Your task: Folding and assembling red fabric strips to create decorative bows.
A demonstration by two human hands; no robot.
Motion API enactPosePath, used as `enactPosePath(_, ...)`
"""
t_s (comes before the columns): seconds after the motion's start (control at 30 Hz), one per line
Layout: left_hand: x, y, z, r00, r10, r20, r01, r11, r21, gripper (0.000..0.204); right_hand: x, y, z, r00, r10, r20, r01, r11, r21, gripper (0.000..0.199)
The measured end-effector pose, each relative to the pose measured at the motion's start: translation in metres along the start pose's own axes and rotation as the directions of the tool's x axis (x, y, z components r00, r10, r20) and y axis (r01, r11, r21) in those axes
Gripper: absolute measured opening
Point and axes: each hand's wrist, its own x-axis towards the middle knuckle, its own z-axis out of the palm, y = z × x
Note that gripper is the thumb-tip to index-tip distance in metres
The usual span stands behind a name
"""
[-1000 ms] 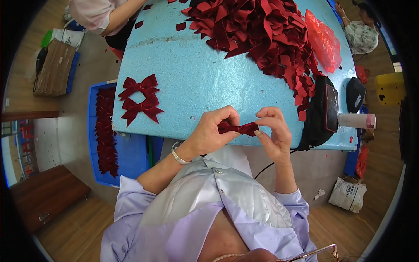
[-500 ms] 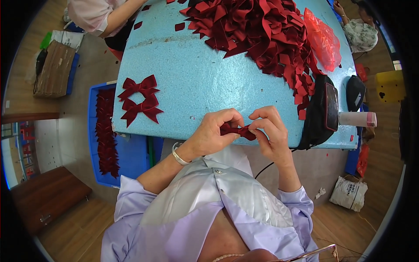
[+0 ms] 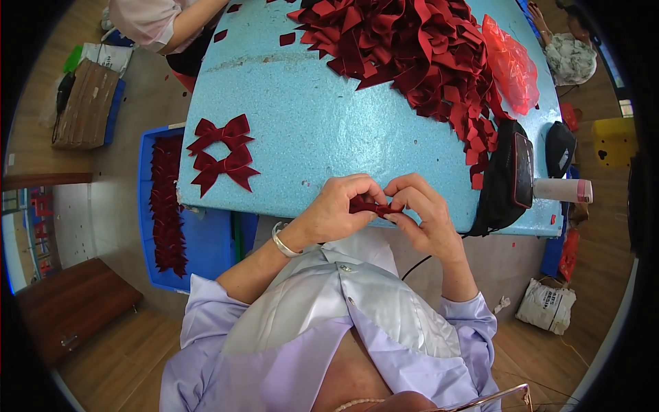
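Over the near edge of the light blue table point(image 3: 295, 130), both my hands pinch a small dark red velvet bow point(image 3: 365, 207). My left hand point(image 3: 341, 204), with a silver bangle at its wrist, grips the bow's left part between thumb and fingers. My right hand point(image 3: 422, 213) pinches its right part, fingertips close to the left ones. Most of the bow is hidden by the fingers. To the left on the table lie two finished-looking red bows, an upper bow point(image 3: 221, 133) and a lower bow point(image 3: 224, 169), touching each other.
A large heap of red velvet pieces point(image 3: 412, 55) covers the far right of the table, beside a red plastic bag point(image 3: 509, 65). A black pouch point(image 3: 504, 178) and pale bottle point(image 3: 563, 190) sit right. Left stands a blue crate point(image 3: 206, 255) with rows of bows. Another person's arm point(image 3: 192, 24) is far left.
My right hand has shifted slightly left and down, its fingertips closer to my left ones on the bow. The left hand stays nearly in place, still holding.
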Motion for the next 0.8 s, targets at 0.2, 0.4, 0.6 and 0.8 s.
enactPosePath(0.2, 0.001, -0.004, -0.008, 0.99, -0.073, 0.123, 0.091, 0.985, -0.145, 0.021, -0.007, 0.014, 0.005, 0.954, 0.292, 0.075, -0.301, 0.928, 0.219, 0.015)
enactPosePath(0.4, 0.0, -0.007, -0.005, 0.976, -0.194, 0.097, 0.214, 0.931, -0.297, 0.018, -0.021, 0.031, 0.021, 0.873, 0.487, 0.022, -0.382, 0.656, 0.651, 0.017)
enactPosePath(0.6, 0.003, 0.005, 0.0, 0.945, -0.306, 0.112, 0.326, 0.887, -0.326, 0.014, -0.037, 0.03, 0.039, 0.863, 0.503, 0.035, -0.4, 0.64, 0.656, 0.02)
enactPosePath(0.8, 0.006, -0.014, 0.017, 0.978, -0.153, -0.141, 0.122, 0.971, -0.206, 0.009, -0.033, 0.017, 0.051, 0.829, 0.549, -0.108, -0.344, 0.652, 0.676, 0.013)
